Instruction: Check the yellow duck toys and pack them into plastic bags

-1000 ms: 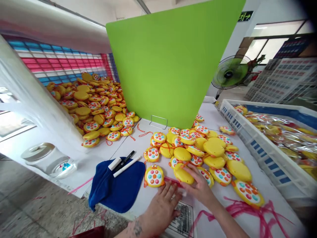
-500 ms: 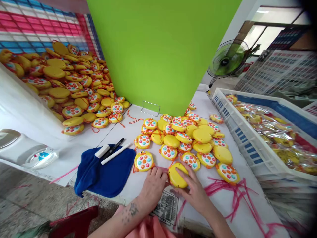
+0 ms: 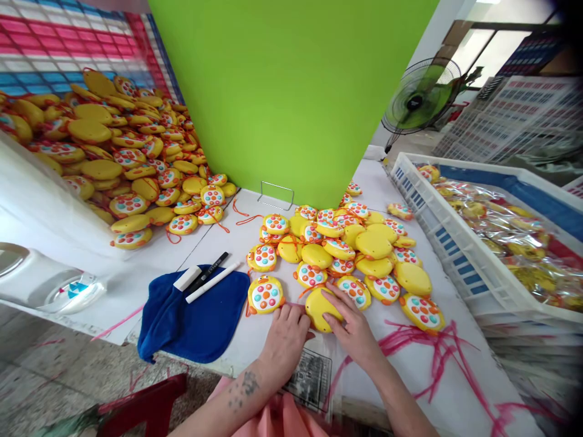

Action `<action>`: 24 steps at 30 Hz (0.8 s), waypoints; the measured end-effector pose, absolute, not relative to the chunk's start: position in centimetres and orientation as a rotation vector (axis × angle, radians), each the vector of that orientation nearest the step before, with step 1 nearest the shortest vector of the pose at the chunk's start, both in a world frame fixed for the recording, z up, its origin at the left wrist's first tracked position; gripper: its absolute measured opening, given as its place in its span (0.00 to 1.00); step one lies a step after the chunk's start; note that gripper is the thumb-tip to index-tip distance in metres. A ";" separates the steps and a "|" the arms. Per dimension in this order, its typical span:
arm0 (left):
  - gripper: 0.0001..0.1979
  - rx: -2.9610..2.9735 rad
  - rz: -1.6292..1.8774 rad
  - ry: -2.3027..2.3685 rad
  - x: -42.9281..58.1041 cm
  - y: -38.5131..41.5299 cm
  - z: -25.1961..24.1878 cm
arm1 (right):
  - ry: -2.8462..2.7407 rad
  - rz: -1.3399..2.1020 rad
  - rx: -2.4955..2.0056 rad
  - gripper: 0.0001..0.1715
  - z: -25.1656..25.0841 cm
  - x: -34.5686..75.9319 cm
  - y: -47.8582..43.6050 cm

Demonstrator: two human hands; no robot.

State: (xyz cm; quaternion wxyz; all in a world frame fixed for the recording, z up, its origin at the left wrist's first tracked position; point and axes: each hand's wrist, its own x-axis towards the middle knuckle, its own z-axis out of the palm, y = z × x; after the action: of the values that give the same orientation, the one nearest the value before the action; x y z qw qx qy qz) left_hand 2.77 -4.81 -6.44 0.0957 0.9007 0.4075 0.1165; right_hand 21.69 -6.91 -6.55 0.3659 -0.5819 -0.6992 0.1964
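A yellow duck-shaped toy [image 3: 320, 309] lies plain side up at the near part of the table, with my right hand [image 3: 357, 334] closed around its right side. My left hand [image 3: 286, 334] has its fingers curled together just left of the toy, at the top of a clear plastic bag [image 3: 312, 376] with a dark printed panel. Its fingertips are partly hidden, but they appear to press on the bag's upper edge. Another duck toy [image 3: 265, 295], spotted side up, rests just beyond my left hand. Several more toys [image 3: 316, 256] with red cords are heaped behind.
A blue cloth [image 3: 195, 328] with a black marker [image 3: 214, 267] and white marker [image 3: 212, 283] lies left. Pink strips [image 3: 432, 352] lie right. A white crate [image 3: 437, 237] holds bagged toys. A green panel [image 3: 291, 97] stands behind; a large toy pile [image 3: 104, 170] fills the back left.
The yellow toy has shifted slightly away from me and to the left, under my right hand. My left hand stays nearly in place. The camera view has moved a little.
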 end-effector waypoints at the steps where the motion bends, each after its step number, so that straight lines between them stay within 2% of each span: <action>1: 0.04 2.680 0.370 1.179 2.7 -4.8 -6.5 | -1.781 0.502 -1.491 0.26 -6.6 21.7 -6.9; 4: 0.02 2.722 0.470 1.019 2.3 -5.1 -6.8 | -1.742 0.502 -1.483 0.26 -6.7 21.7 -6.7; 9: 0.06 2.707 0.698 0.892 1.8 -5.4 -7.0 | -1.795 0.624 -1.427 0.24 -6.2 21.3 -6.2; 15: 0.05 2.542 0.944 0.943 1.7 -5.3 -6.7 | -1.840 1.172 -1.286 0.25 -3.4 19.9 -7.0; 17: 0.05 2.464 0.953 0.923 1.8 -5.2 -6.4 | -1.845 1.124 -1.303 0.25 -3.1 19.9 -7.6; 21: 0.04 2.269 0.812 0.934 1.8 -4.7 -5.2 | -1.638 0.695 -1.663 0.23 -4.0 21.5 -9.0; 24: 0.04 2.134 0.676 0.934 1.6 -4.2 -4.1 | -1.521 0.749 -1.894 0.26 -5.2 22.1 -10.1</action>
State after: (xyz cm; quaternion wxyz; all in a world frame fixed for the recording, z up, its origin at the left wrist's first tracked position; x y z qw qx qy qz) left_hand 1.61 -4.17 -4.15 0.3505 0.8239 0.3608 0.2610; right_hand 22.15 -10.10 -5.16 0.2952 -0.7119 -0.5717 0.2816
